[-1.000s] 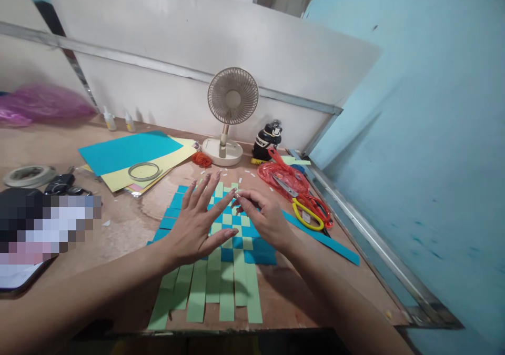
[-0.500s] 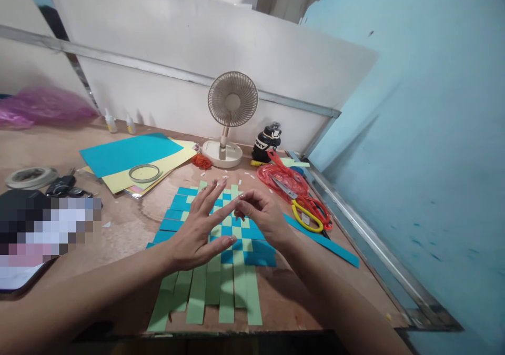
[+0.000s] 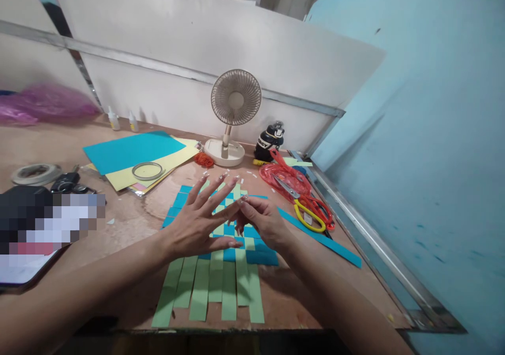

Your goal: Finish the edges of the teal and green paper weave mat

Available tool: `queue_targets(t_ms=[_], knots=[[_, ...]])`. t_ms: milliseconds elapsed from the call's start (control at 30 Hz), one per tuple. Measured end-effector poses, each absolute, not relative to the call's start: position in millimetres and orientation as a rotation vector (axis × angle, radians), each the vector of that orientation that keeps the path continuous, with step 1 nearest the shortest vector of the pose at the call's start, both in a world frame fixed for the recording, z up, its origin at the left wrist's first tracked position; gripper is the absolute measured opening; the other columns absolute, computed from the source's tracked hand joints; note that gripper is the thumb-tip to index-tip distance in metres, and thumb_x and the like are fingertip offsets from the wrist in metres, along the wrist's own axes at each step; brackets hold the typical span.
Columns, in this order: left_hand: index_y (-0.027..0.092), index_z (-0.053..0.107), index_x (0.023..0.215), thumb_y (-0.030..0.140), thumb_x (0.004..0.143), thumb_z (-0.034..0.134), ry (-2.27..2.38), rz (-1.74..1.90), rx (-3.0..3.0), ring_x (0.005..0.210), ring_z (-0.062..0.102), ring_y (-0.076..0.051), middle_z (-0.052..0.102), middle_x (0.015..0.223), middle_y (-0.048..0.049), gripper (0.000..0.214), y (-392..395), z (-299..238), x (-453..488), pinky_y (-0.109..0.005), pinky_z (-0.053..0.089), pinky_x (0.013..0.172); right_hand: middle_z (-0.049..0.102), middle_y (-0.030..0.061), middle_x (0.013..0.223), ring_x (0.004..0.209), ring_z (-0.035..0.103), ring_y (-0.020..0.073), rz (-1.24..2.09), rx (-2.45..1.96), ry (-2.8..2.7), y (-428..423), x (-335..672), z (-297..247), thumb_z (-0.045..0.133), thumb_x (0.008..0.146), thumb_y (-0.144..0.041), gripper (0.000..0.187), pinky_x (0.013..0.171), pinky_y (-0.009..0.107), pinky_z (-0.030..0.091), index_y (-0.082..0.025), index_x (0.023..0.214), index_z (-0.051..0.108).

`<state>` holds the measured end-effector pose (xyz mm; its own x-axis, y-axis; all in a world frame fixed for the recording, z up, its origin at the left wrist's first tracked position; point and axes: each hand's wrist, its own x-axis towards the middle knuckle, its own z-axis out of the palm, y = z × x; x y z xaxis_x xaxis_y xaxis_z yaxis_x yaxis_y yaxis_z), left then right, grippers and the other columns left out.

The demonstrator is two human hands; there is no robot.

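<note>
A mat of woven green and blue paper strips [image 3: 223, 284] lies before me, its green ends hanging toward the table's near edge. Over it I hold my left hand [image 3: 203, 215], open, back upward and fingers spread. Thumb and fingers of my right hand [image 3: 262, 221] are pinched around the tip of my left index finger. Whether something small sits between them I cannot make out. Both hands hide the mat's middle. A loose blue paper strip [image 3: 339, 252] lies at the right, beyond my right wrist.
Yellow-handled scissors [image 3: 310, 218] rest on red plastic [image 3: 282, 179] at the right. Behind stand a fan [image 3: 235, 100] and a black bottle [image 3: 268, 142]. Blue and yellow paper sheets [image 3: 132, 152], a tape roll [image 3: 36, 174], keys [image 3: 65, 181] and small glue bottles [image 3: 113, 119] are leftward.
My left fingers have spread wider and lifted slightly. My right hand keeps its pinch at the left index fingertip. The view has shifted a little.
</note>
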<state>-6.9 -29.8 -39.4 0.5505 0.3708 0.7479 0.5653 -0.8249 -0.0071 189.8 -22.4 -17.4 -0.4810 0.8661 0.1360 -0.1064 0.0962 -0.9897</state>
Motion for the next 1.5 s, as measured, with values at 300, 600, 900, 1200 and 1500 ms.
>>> queue_targets(t_ms=[300,600,900,1200,1500], knots=[[0.034,0.034,0.146,0.059,0.084,0.057,-0.816,-1.094,-2.557,0.148,0.01,-0.03,0.014,0.161,-0.0043,0.071,-31.1,-41.8,-4.2,-0.05,0.004,0.119,0.067,0.0014,0.062,0.054,0.063,0.0132,1.56,-0.802,-1.487,-26.8,185.5,-19.6,0.073,0.075,-0.052,0.037,0.053,0.025,0.051,-0.015,0.081,0.067],[0.031,0.039,0.145,0.05,0.099,0.023,-1.276,-1.677,-2.972,0.148,0.009,-0.027,0.006,0.162,0.0015,0.052,-35.7,-37.1,-8.0,-0.047,0.017,0.119,0.07,0.0035,0.076,0.065,0.066,0.0135,1.275,-0.91,-1.584,-29.4,183.5,-12.4,0.068,0.079,-0.052,0.036,0.057,0.024,0.052,-0.017,0.091,0.068],[0.031,0.032,0.148,0.047,0.098,0.03,-1.231,-1.315,-2.785,0.148,0.003,-0.031,0.001,0.162,-0.0018,0.053,-32.5,-42.4,-6.0,-0.052,0.008,0.118,0.072,0.0036,0.086,0.071,0.067,0.0142,0.977,-0.956,-1.657,-26.2,188.2,-13.4,0.061,0.087,-0.044,0.028,0.067,0.027,0.057,-0.019,0.098,0.068],[0.032,0.026,0.15,0.048,0.095,0.04,-1.12,-1.194,-2.644,0.147,0.006,-0.033,-0.002,0.162,-0.002,0.058,-30.5,-46.4,-5.6,-0.051,0.008,0.117,0.072,0.0036,0.086,0.073,0.068,0.0146,1.033,-0.955,-1.635,-25.4,187.9,-13.6,0.062,0.086,-0.044,0.029,0.07,0.029,0.057,-0.019,0.099,0.069],[0.032,0.029,0.149,0.049,0.092,0.049,-1.091,-1.15,-2.604,0.147,0.009,-0.035,0.001,0.162,-0.0034,0.063,-30.3,-45.2,-5.7,-0.051,0.009,0.117,0.07,0.0029,0.082,0.069,0.065,0.0137,1.088,-0.971,-1.6,-23.4,189.2,-13.0,0.064,0.084,-0.045,0.029,0.067,0.028,0.055,-0.019,0.095,0.07]])
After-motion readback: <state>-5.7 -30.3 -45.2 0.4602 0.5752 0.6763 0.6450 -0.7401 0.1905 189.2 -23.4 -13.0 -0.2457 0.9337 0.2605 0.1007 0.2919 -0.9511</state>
